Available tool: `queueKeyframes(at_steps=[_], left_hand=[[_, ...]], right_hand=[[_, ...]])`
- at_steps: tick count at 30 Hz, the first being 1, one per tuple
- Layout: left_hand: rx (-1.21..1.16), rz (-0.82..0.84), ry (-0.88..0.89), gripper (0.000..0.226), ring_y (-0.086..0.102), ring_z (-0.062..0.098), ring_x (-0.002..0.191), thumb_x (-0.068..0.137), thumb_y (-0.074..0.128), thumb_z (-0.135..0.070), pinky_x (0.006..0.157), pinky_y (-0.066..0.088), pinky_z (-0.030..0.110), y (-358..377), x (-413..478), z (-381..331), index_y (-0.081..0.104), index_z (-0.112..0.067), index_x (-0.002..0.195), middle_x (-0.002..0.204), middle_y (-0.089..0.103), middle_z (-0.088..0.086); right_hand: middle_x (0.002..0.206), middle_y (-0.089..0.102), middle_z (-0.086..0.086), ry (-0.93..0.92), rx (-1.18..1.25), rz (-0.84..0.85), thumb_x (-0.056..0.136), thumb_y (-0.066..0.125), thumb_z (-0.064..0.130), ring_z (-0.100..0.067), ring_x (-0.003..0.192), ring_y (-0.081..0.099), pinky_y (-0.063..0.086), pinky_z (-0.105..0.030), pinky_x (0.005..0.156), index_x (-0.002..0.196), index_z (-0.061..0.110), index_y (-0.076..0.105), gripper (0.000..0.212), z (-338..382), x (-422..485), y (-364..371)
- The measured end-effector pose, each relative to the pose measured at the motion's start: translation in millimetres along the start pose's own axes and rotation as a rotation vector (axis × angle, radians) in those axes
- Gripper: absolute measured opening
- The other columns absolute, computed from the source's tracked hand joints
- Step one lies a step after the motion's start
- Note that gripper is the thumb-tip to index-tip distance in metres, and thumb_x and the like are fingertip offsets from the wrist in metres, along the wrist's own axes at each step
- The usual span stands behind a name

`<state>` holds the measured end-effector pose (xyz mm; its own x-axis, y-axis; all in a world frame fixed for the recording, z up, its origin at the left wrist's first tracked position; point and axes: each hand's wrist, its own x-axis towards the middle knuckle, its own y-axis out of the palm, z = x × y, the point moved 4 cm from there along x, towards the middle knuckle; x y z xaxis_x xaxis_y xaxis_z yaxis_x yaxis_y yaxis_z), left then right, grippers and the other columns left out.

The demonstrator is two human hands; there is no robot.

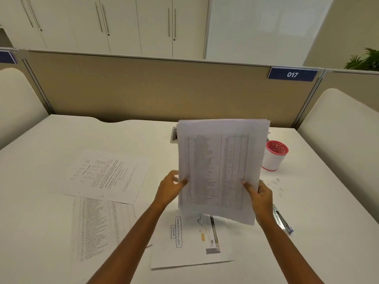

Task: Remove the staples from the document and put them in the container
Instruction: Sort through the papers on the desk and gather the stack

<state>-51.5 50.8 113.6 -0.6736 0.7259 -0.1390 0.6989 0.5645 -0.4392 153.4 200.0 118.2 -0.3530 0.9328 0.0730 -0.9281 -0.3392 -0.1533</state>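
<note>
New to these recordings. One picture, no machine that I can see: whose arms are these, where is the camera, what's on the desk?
There is no robot: a person works bare-handed, and the picture comes from a wide-angle camera on their head, looking forward and down. The left hand and right hand each hold a side edge of a stack of printed pages, upright above the desk. Other printed sheets lie flat on it. At the right stands a white container with a pink rim, small dark bits, perhaps staples, scattered near it. A shiny tool beside the right forearm is partly hidden.
</note>
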Motion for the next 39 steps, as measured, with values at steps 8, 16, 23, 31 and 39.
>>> queueKeyframes(at_steps=[8, 16, 23, 31, 39], left_hand=[[0.812, -0.109, -0.314, 0.064, 0.051, 0.024, 0.112, 0.079, 0.056, -0.055, 0.090, 0.045, 0.030, 3.2, -13.2, 52.5, 0.048, -0.005, 0.118, 0.123, 0.048, 0.013], [0.639, -0.125, -0.465, 0.075, 0.053, 0.025, 0.111, 0.068, 0.074, -0.044, 0.089, 0.047, 0.031, 5.8, -11.0, 65.3, 0.038, -0.003, 0.118, 0.121, 0.048, 0.014], [0.180, -0.194, -0.438, 0.021, 0.055, 0.028, 0.080, 0.082, 0.062, -0.018, 0.070, 0.043, 0.034, -4.6, -5.0, 80.2, 0.048, -0.006, 0.072, 0.071, 0.052, 0.006], [0.273, -0.520, -0.341, 0.043, 0.045, 0.041, 0.118, 0.092, 0.047, -0.020, 0.097, 0.038, 0.048, -61.7, 3.1, 73.2, 0.047, 0.009, 0.123, 0.125, 0.049, 0.030], [0.444, -0.360, -0.441, 0.036, 0.047, 0.035, 0.117, 0.092, 0.041, -0.021, 0.100, 0.033, 0.043, -63.2, 5.1, 98.0, 0.048, 0.005, 0.118, 0.123, 0.054, 0.022]], right_hand=[[0.093, 0.062, -0.008, 0.036, -0.137, -0.096, 0.087, 0.057, 0.020, -0.031, 0.078, 0.061, 0.053, -0.043, 0.079, 0.105, 0.001, 0.060, 0.026, -8.5, 3.5, -12.7], [0.093, 0.063, -0.013, 0.099, -0.145, -0.068, 0.088, 0.056, 0.017, -0.030, 0.074, 0.059, 0.050, -0.036, 0.074, 0.102, -0.003, 0.058, 0.025, -26.6, -7.5, -13.3], [0.100, 0.066, -0.021, 0.110, -0.146, -0.060, 0.087, 0.057, 0.018, -0.031, 0.078, 0.060, 0.051, -0.039, 0.077, 0.104, -0.004, 0.059, 0.028, -27.3, -4.0, -16.3], [0.096, 0.064, -0.016, 0.132, -0.080, -0.072, 0.087, 0.057, 0.018, -0.032, 0.079, 0.061, 0.052, -0.040, 0.075, 0.101, 0.000, 0.059, 0.023, -27.5, -1.8, -15.4], [0.090, 0.063, -0.012, 0.118, -0.073, -0.031, 0.087, 0.057, 0.017, -0.031, 0.076, 0.061, 0.051, -0.036, 0.072, 0.094, 0.005, 0.058, 0.015, -26.6, -3.7, -5.9]])
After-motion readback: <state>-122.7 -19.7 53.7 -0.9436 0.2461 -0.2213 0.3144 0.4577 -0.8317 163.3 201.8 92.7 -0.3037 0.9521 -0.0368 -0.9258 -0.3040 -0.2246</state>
